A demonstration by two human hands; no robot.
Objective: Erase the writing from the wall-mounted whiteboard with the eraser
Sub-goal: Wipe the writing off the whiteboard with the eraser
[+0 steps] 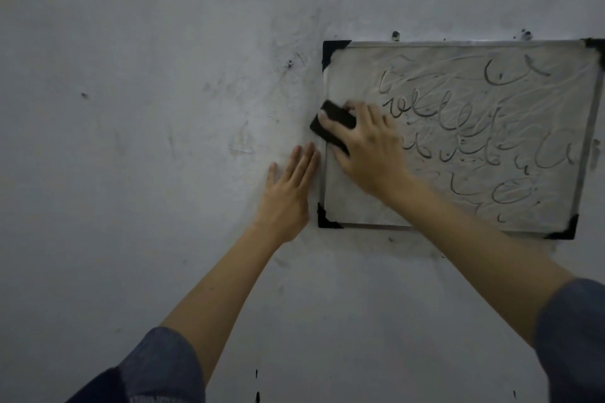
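I saw a black eraser (pixel 334 126) against a smeared grey-white board (pixel 458 141) with dark cursive writing (pixel 458 114) and black corner caps (pixel 334 51). The wall (pixel 147 75) was pale grey with dark scuffs, and my sleeves (pixel 163 366) were slate blue.

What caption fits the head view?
Right hand presses eraser at whiteboard left edge; left hand flat on wall.

The whiteboard (pixel 458 141) looks smooth but smeary, with a thin metal frame (black corners). The wall (pixel 131 108) is dull and scuffed.
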